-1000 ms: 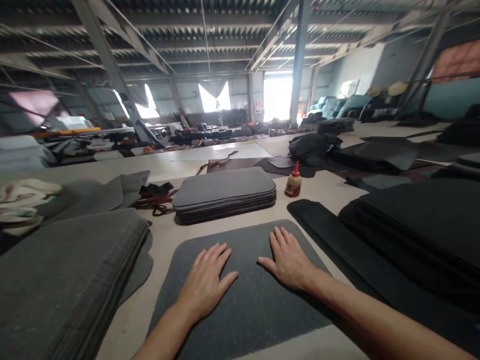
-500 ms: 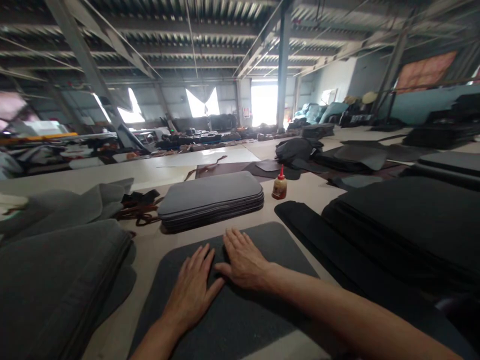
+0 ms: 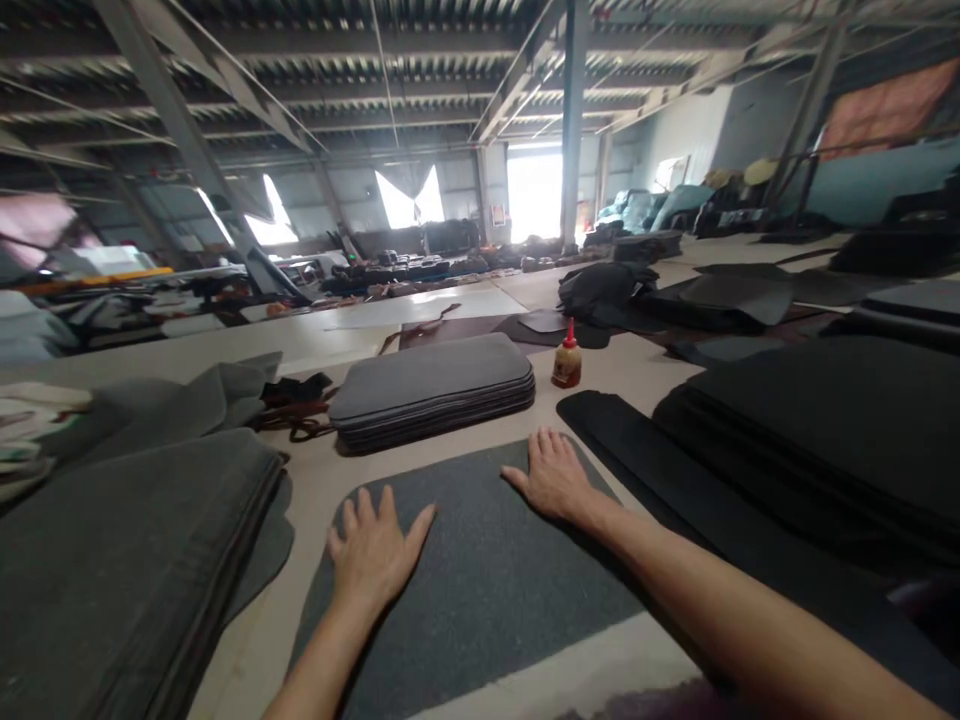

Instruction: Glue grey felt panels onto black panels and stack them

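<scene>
A dark grey sheet with rounded corners [image 3: 465, 590] lies flat on the pale table in front of me. My left hand [image 3: 371, 555] rests on its left part, palm down with the fingers spread. Over by the sheet's far right corner, my right hand [image 3: 551, 472] is also laid flat, thumb apart from the fingers. Neither hand holds anything. Just beyond the sheet stands a neat stack of grey rounded pieces [image 3: 435, 385]. A small glue bottle with a red nozzle [image 3: 568, 360] stands upright to the right of that stack.
On the left is a pile of dark grey sheets [image 3: 127, 540], with loose grey pieces and brown straps [image 3: 304, 415] behind. A long black strip [image 3: 660, 480] and a large black stack [image 3: 840, 430] lie at right. Dark material [image 3: 604, 290] is heaped farther back.
My hands, close together before, have moved apart over the sheet: the left toward its left edge, the right toward its far right corner. The view has shifted slightly.
</scene>
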Available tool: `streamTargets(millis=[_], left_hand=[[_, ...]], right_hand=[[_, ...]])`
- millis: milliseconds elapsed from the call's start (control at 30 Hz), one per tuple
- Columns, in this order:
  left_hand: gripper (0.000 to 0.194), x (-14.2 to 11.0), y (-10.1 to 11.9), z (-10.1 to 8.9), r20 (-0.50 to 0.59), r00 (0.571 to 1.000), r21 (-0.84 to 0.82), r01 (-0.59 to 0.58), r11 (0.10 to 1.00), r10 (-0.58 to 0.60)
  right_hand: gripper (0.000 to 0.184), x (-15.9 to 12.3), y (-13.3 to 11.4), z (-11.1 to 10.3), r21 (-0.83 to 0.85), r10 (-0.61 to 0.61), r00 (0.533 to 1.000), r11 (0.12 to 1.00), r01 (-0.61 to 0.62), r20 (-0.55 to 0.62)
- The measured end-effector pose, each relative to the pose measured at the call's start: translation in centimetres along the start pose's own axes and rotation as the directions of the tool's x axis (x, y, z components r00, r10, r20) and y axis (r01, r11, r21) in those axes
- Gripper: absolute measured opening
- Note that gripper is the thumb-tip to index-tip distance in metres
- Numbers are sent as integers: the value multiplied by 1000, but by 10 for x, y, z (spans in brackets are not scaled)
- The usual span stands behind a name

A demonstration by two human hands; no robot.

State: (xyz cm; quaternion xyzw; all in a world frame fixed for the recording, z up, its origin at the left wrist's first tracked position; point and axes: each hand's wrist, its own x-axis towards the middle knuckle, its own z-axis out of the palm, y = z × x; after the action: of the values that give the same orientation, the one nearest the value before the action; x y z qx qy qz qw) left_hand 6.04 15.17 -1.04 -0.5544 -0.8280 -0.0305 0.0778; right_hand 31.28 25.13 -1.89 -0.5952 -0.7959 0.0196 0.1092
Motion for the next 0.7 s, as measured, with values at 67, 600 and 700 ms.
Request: streamTargets(millis=[67,600,700], left_hand=[[85,1,-7,0,10,1000,3,2,1000,-2],[64,-84,-76,-7,14,921,-120,-384,916,388],[68,-105,-89,-14,57,869,-145,-479,866,491]], right_hand=[[96,-8,14,1,-37,11,1000,999,-12,-27],[68,-128,63,-31,124,-481,876,872,474,31],[78,-155,80,-41,236,-503,856,852,468,120]])
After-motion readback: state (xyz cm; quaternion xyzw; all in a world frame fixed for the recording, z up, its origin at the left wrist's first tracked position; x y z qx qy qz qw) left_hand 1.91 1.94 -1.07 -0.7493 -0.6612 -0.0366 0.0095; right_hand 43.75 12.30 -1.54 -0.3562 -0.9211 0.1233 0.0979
